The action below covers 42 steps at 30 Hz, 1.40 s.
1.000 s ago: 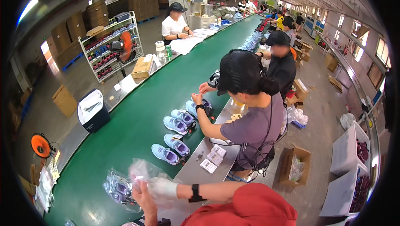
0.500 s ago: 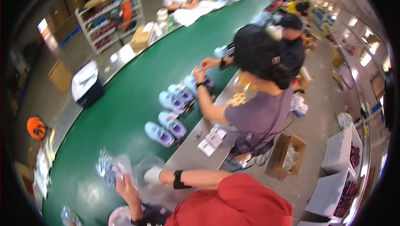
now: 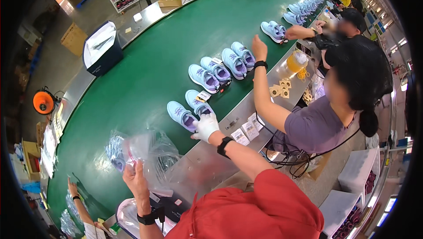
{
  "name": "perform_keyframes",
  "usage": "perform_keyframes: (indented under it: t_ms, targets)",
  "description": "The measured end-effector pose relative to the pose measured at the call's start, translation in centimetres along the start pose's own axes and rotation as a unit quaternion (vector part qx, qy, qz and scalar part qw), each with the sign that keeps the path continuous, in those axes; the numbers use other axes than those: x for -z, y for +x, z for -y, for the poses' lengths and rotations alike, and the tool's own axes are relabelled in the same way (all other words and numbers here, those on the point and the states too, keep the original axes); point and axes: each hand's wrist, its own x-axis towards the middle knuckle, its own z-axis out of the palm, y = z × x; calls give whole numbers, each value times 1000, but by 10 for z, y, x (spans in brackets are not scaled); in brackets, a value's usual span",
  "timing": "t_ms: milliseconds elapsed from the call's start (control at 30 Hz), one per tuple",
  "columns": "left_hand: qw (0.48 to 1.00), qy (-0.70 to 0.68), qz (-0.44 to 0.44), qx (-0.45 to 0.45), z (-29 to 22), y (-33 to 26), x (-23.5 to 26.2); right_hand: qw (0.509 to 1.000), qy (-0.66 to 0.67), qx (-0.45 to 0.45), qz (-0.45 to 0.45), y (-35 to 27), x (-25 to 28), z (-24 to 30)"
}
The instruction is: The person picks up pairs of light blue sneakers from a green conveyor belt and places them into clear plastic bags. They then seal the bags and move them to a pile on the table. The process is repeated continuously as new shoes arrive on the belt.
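My left hand [image 3: 137, 181], fingers closed, pinches the edge of a clear plastic bag [image 3: 147, 148] over the green surface. Behind the bag lies a light-blue shoe in clear wrap [image 3: 115, 153], touching or close to it. My right hand [image 3: 206, 128], in a white glove, reaches to the heel ends of a pair of light-blue sneakers with purple linings. Its fingers close on the heels of the left sneaker [image 3: 179, 114] and the right sneaker [image 3: 198, 101], which carries a white tag. Both sneakers stand on the green belt [image 3: 145, 80].
More sneaker pairs [image 3: 205, 78] stand farther along the belt. A co-worker in purple [image 3: 317, 120] reaches over it at right; another person's hand [image 3: 72, 188] points in at lower left. White labels [image 3: 249, 129] lie on the metal edge. An open shoebox [image 3: 103, 49] stands at the far edge.
My right hand has moved from beside the plastic bag to the nearest sneakers and taken hold of them. My left hand still holds the bag. A co-worker's hand has appeared at lower left.
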Motion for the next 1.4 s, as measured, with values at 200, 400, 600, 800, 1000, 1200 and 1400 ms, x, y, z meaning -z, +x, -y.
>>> perform_keyframes:
  t_ms: [200, 400, 600, 800, 1000, 1200, 1400]
  targets:
    - [999, 25, -22, 40, -8, 8, 6, 997, 30, 36, -58, 20, -1, 4]
    - [992, -84, -64, 74, -2, 19, 4, 734, 671, 97, -27, -23, 114, 10]
    - [961, -252, -48, 101, -23, 19, -13, 639, 749, 174, 32, -98, 140, 20]
    - [992, 29, 105, -58, -47, -45, -63, 975, 75, 200, 69, -128, 120, 82]
    - [992, 26, 50, -116, -55, -13, -77, 939, -51, 340, 17, -157, 127, 90]
    - [865, 151, 415, -239, -81, -14, -90, 851, -16, 523, 37, -151, 110, 113]
    - [919, 168, 351, -71, -69, -48, -53, 936, 92, 339, 30, -104, 54, 79]
